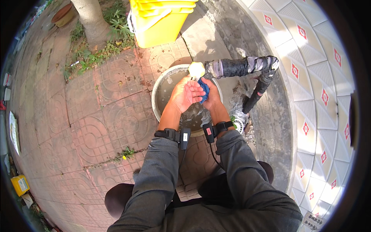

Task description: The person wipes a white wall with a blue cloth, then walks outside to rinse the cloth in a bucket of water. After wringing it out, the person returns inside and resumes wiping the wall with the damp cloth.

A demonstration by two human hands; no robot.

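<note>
Both hands are over a round basin [156,101] of cloudy water, just below a tap [196,70] with a pale yellow top. My right hand [213,94] is closed around a crumpled blue cloth [204,90]. Palm up, my left hand [185,94] lies beside it, its fingertips against the cloth and its fingers slightly curled. Whether water runs from the tap is hard to tell. A pipe wrapped in black tape [236,68] leads from the tap to the right, then bends down to the ground.
Stacked yellow buckets [162,29] stand beyond the basin. A tree trunk [92,26] and low plants [84,61] are at the upper left. To the right, a floor drain cover [238,125] lies near the pipe's foot, and a tiled wall [307,95] rises beyond a concrete strip.
</note>
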